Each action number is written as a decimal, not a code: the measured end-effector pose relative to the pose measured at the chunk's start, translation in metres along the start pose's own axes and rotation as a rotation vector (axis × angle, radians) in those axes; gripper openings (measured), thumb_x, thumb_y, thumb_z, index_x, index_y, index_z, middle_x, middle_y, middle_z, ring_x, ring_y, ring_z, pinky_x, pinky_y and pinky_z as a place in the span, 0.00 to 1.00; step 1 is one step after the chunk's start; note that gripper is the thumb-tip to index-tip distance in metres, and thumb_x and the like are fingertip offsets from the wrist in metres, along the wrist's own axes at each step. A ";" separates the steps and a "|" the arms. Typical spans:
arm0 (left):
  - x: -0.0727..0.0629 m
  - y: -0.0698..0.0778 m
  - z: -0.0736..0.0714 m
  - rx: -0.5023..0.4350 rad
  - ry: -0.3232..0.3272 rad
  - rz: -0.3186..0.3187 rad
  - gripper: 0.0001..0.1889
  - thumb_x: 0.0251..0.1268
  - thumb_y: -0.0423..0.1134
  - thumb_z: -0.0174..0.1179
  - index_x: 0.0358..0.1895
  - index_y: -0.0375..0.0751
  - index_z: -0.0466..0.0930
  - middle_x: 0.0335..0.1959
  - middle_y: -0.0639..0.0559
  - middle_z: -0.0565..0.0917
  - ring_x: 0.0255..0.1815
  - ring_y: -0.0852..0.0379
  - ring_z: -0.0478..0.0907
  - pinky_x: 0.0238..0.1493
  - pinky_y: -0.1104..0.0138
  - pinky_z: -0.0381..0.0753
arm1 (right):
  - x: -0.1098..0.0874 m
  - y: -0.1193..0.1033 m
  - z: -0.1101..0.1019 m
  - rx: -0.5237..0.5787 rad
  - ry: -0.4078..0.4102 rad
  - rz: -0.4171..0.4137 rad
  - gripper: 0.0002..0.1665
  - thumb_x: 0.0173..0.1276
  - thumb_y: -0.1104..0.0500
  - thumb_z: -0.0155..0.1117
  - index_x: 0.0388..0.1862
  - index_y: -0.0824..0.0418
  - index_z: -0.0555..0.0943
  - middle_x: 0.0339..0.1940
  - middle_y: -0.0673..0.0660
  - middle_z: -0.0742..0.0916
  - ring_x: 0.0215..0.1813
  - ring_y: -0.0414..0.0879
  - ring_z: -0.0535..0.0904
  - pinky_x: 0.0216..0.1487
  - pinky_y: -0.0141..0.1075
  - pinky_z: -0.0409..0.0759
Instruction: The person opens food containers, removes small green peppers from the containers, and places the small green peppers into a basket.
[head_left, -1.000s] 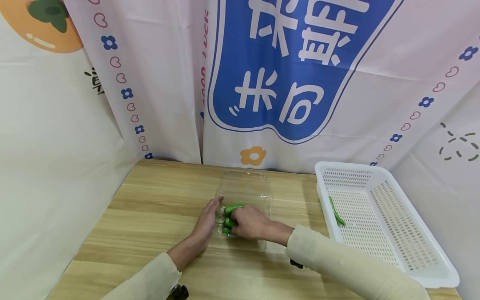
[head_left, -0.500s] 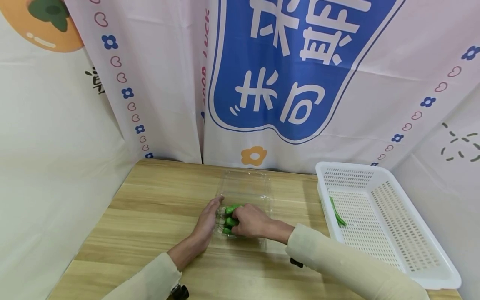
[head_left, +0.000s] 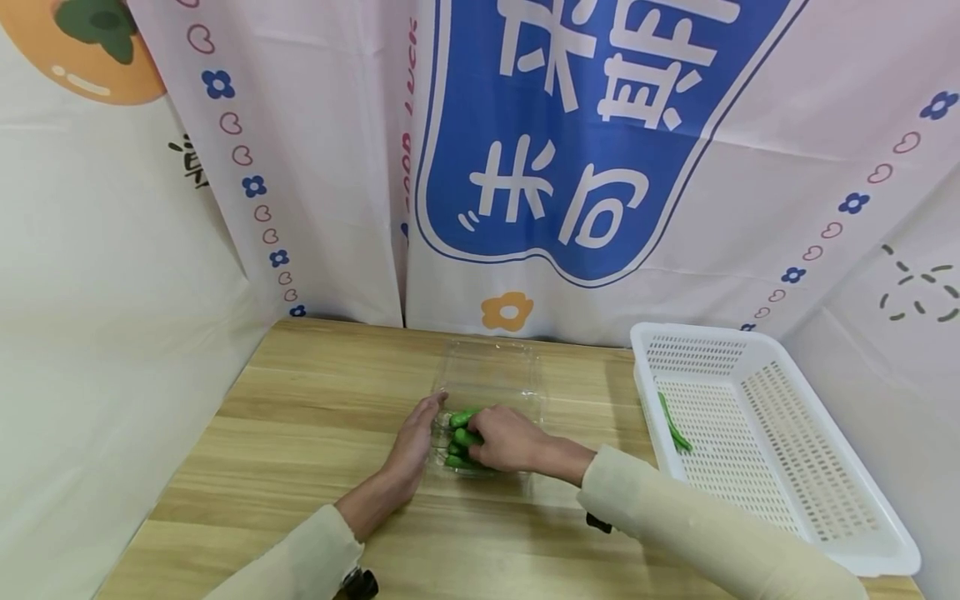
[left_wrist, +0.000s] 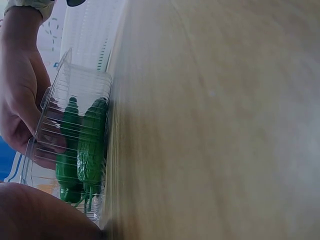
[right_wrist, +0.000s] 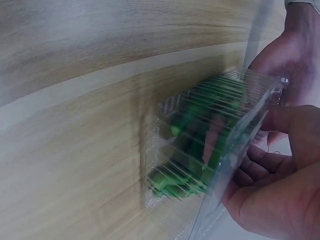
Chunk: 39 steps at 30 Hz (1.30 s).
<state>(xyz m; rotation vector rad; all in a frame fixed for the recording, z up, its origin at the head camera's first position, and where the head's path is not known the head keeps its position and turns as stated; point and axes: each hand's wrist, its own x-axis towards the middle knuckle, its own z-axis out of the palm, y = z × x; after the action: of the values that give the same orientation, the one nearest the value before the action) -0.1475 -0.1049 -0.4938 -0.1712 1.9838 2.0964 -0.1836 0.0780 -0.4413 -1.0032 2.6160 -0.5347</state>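
A clear plastic clamshell box (head_left: 491, 367) lies on the wooden table with its lid folded back. Inside are several plump green vegetables (left_wrist: 91, 145) that look like small cucumbers, some with thin stems at one end. My left hand (head_left: 405, 448) rests its straight fingers along the box's left side. My right hand (head_left: 508, 440) reaches into the box from the right, thumb and fingers pinching one small cucumber (head_left: 467, 437) whose left end sticks out. The right palm and fingers hide part of the contents. Through the ribbed wall, the left wrist view shows right fingertips against the cucumbers.
A white perforated plastic basket (head_left: 813, 450) stands at the table's right side. Thin green pods (head_left: 675, 425) lie at its left inner edge. A printed cloth (head_left: 337, 167) hangs behind the table (head_left: 300, 467), and cloth walls stand on both sides.
My right hand has shifted slightly up and right. The cucumber in its fingers has risen a little, showing more of those beneath. My left hand stays in place.
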 end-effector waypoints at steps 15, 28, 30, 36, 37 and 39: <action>-0.002 0.000 0.000 -0.007 -0.014 0.008 0.30 0.91 0.49 0.30 0.85 0.40 0.54 0.87 0.37 0.49 0.88 0.36 0.35 0.84 0.35 0.35 | -0.011 0.006 -0.011 0.020 0.020 -0.035 0.23 0.74 0.64 0.66 0.18 0.54 0.71 0.14 0.43 0.68 0.17 0.35 0.62 0.20 0.27 0.60; -0.002 0.000 0.000 -0.011 -0.015 0.016 0.29 0.91 0.48 0.29 0.85 0.39 0.53 0.87 0.37 0.49 0.88 0.35 0.36 0.84 0.36 0.34 | -0.022 0.014 -0.025 0.048 0.070 -0.044 0.18 0.73 0.66 0.66 0.21 0.55 0.75 0.14 0.42 0.69 0.16 0.33 0.58 0.21 0.26 0.57; -0.002 0.000 0.000 -0.012 -0.011 0.019 0.29 0.91 0.48 0.29 0.85 0.39 0.53 0.87 0.37 0.49 0.88 0.35 0.36 0.84 0.36 0.35 | -0.023 0.015 -0.026 0.044 0.080 -0.047 0.17 0.73 0.65 0.66 0.22 0.55 0.76 0.14 0.42 0.69 0.16 0.33 0.58 0.21 0.26 0.57; -0.002 0.000 0.001 -0.011 0.000 0.016 0.29 0.91 0.47 0.30 0.84 0.38 0.54 0.87 0.37 0.50 0.88 0.35 0.37 0.84 0.37 0.36 | -0.029 0.014 -0.034 0.043 0.104 -0.042 0.12 0.73 0.64 0.66 0.27 0.58 0.81 0.13 0.42 0.69 0.17 0.33 0.57 0.21 0.27 0.57; -0.002 0.000 0.001 -0.012 0.000 0.015 0.29 0.91 0.48 0.30 0.84 0.38 0.54 0.87 0.37 0.50 0.88 0.35 0.37 0.84 0.37 0.36 | -0.030 0.014 -0.036 0.054 0.105 -0.040 0.09 0.73 0.64 0.66 0.30 0.60 0.84 0.13 0.42 0.71 0.17 0.33 0.58 0.20 0.26 0.58; -0.002 -0.001 0.000 -0.012 0.000 0.015 0.29 0.91 0.48 0.30 0.85 0.38 0.54 0.87 0.37 0.49 0.88 0.35 0.37 0.84 0.37 0.36 | -0.033 0.013 -0.040 0.069 0.108 -0.037 0.05 0.74 0.65 0.66 0.38 0.64 0.87 0.15 0.44 0.78 0.16 0.32 0.63 0.20 0.26 0.63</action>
<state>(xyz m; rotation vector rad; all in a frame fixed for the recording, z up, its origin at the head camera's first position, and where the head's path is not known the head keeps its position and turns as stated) -0.1453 -0.1048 -0.4940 -0.1586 1.9789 2.1183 -0.1840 0.1191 -0.4069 -1.0298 2.6564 -0.7020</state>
